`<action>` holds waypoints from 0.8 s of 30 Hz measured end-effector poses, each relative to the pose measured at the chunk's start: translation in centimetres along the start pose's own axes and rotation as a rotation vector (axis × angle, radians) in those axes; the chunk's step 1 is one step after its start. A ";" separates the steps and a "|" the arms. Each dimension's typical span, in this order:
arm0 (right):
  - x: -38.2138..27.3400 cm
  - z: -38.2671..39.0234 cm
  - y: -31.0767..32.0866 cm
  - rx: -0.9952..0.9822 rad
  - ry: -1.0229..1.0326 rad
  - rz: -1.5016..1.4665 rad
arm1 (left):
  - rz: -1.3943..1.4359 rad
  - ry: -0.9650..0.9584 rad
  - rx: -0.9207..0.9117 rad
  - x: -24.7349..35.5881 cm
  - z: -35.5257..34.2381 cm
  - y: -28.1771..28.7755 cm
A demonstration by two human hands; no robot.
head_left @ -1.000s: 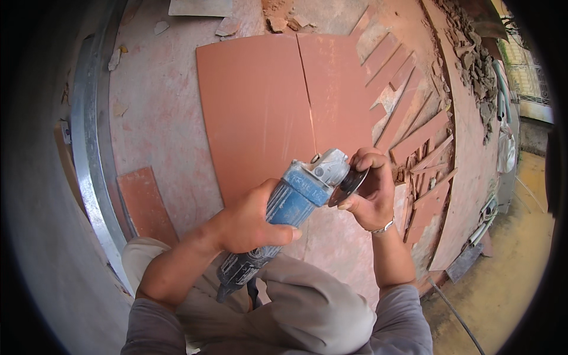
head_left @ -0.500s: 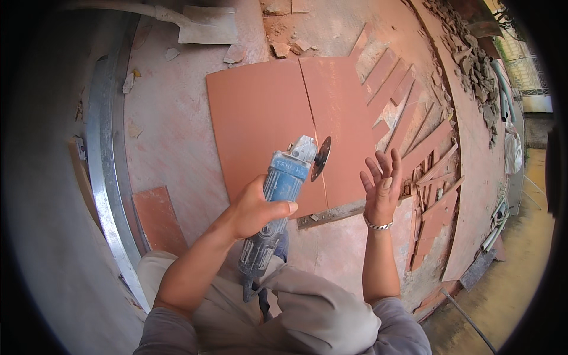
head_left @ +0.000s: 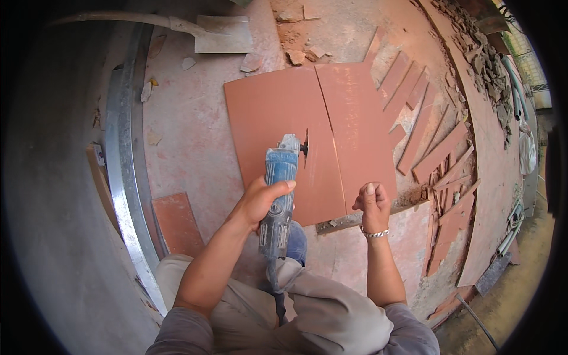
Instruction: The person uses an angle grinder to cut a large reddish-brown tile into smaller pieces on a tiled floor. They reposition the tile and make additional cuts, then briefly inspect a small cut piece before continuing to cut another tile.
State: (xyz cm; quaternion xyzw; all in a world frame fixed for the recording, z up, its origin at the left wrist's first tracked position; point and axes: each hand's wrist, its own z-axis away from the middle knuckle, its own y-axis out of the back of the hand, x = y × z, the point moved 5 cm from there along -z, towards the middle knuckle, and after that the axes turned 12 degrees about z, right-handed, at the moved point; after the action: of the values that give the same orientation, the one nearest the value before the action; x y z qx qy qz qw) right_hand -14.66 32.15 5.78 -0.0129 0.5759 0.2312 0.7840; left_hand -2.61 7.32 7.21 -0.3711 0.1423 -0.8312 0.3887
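Head view showed an angle grinder point(head_left: 279, 177), blue toward the head and dark at the rear, slanting up over the near left part of a large red tile slab point(head_left: 272, 106). Its cutting disc point(head_left: 306, 141) stood nearly edge-on over that slab; whether it touched could not be told. The left hand point(head_left: 259, 204) was clamped round the grinder's body, thumb laid across the top. Well apart from it, the right hand point(head_left: 374, 207), with a bracelet point(head_left: 376, 234) at the wrist, was at the slab's near right edge, fingers curled in and thumb up.

A thin seam point(head_left: 327, 112) ran across the slab from its far edge to its near one. Beyond the slab's far left corner lay a shovel point(head_left: 223, 34); left of the slab were a smaller red tile piece point(head_left: 177, 222) and a long metal channel point(head_left: 121, 177). Cut tile strips point(head_left: 441, 152) lay scattered right of the slab, with grey rubble point(head_left: 490, 74) farther out on that side.
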 end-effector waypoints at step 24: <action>1.3 1.4 -1.7 -0.148 -0.045 -0.009 | 0.082 -0.032 -0.070 -0.2 0.2 0.5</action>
State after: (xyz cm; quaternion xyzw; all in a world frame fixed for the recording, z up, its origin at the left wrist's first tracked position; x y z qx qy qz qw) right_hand -12.51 31.49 4.64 -0.0683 0.5395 0.2701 0.7946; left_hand -2.09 7.15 6.95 -0.3916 0.1799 -0.8032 0.4114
